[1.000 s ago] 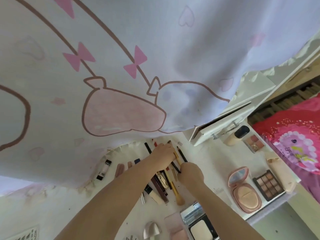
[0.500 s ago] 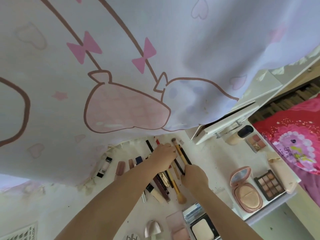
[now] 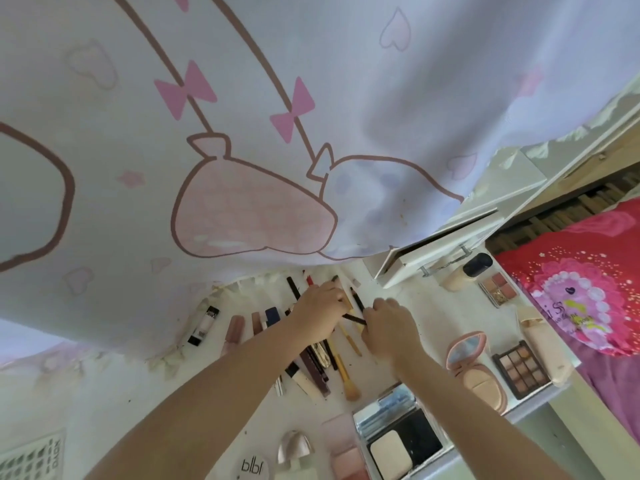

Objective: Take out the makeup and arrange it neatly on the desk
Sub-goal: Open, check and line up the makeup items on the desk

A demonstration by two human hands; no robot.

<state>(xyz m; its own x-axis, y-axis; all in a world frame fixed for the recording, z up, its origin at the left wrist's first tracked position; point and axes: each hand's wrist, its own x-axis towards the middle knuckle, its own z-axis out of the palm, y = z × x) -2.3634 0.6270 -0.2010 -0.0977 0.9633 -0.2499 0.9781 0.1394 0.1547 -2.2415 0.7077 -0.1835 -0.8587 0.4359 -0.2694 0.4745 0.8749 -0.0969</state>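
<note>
Your left hand (image 3: 320, 308) is curled over the row of pencils and brushes on the white desk (image 3: 412, 306), gripping a gold-handled brush (image 3: 347, 304); your right hand (image 3: 388, 323) pinches a thin black pencil (image 3: 354, 318) that lies across between both hands; the other makeup is spread around — a pink compact (image 3: 476, 368) and an eyeshadow palette (image 3: 521, 367) to the right, a black-and-white tube (image 3: 204, 325) to the left, a mirrored powder case (image 3: 398, 434) near you; a printed curtain (image 3: 242, 133) hangs above.
</note>
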